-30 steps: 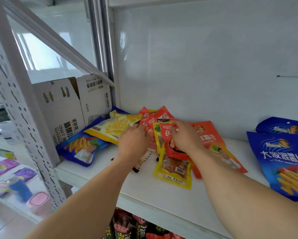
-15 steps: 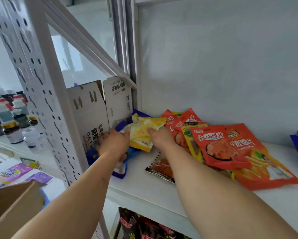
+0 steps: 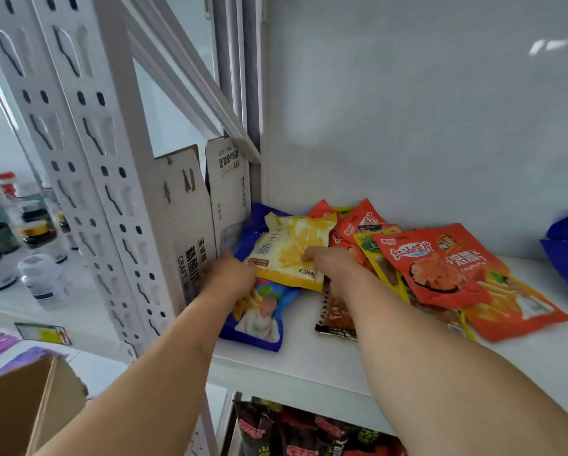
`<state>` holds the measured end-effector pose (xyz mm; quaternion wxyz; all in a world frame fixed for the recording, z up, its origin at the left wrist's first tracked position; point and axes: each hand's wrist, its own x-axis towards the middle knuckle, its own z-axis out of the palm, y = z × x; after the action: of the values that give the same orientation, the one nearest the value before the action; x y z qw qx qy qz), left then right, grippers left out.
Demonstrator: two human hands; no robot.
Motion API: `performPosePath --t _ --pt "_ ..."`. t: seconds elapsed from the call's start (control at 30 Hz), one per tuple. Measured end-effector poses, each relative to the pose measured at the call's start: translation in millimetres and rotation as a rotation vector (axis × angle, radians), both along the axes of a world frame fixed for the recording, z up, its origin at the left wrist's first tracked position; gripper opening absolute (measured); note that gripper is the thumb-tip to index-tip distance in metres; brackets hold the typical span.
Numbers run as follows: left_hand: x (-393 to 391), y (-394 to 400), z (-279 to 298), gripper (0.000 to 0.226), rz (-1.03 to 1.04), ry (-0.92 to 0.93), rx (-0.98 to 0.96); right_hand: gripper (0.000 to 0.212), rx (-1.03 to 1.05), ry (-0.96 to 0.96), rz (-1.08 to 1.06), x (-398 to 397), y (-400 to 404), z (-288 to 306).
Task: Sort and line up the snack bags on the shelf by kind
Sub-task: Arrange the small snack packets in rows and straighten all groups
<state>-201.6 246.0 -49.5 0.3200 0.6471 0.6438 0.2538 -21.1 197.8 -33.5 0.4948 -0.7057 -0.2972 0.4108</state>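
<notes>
Both my hands pinch the yellow bag (image 3: 292, 250), left hand (image 3: 231, 279) at its near-left corner, right hand (image 3: 333, 266) at its near-right, long axis running away from me.

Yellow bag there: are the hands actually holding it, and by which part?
Yes. Both hands grip the yellow snack bag: the left hand at its lower left corner, the right hand at its lower right edge.

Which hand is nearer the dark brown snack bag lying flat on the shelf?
Right. The right hand is directly above the dark brown snack bag, partly covering it; the left hand is further left, on the blue bag.
</notes>
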Motion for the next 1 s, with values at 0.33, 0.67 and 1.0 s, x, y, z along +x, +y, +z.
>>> performPosePath --t 0.33,0.67,1.0 --pt "1 -6 0 0.092 -0.154 0.001 -0.077 0.066 0.132 0.110 -0.087 5 -20 4" --pt "3 -13 5 0.060 -0.261 -0.169 -0.262 0.137 0.137 0.167 -0.077 91 27 -73" --pt "51 -41 25 0.045 -0.449 -0.338 -0.329 0.033 0.280 0.195 -0.158 78 -87 14"
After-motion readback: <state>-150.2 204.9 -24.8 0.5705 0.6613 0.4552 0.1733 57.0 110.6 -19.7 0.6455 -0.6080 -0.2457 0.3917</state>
